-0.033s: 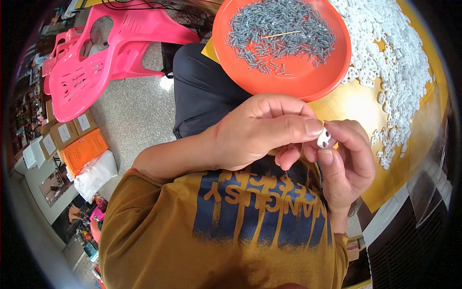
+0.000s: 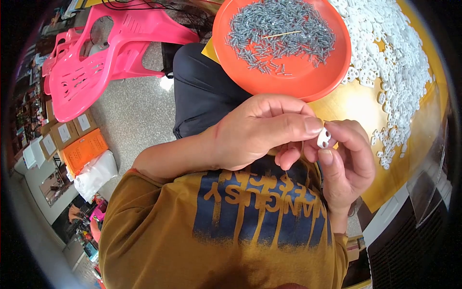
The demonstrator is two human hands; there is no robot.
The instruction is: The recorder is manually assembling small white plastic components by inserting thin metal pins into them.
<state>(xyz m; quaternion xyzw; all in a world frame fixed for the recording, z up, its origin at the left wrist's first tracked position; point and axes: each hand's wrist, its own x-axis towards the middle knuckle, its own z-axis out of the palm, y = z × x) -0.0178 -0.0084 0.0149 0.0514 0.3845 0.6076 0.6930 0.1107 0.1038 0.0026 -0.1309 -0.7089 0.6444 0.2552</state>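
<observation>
In front of my chest, both hands hold one small white oval plastic piece with two holes (image 2: 324,139), like a cord lock. My left hand (image 2: 269,130) comes in from the left, its thumb and fingertips pinching the piece's left side. Its other fingers curl underneath and are partly hidden. My right hand (image 2: 349,161) grips the same piece from the right between thumb and index finger. Beyond the hands sits a shallow orange-red bowl (image 2: 308,94) with a heap of small metal springs (image 2: 284,33). A thin pale stick (image 2: 281,34) lies on the springs.
Many similar white plastic pieces (image 2: 394,62) spread over the yellow tabletop (image 2: 356,108) at the right. A pink plastic chair (image 2: 79,86) stands at the far left. Below it are cardboard boxes (image 2: 62,134), an orange package (image 2: 85,150) and a white bag (image 2: 98,173).
</observation>
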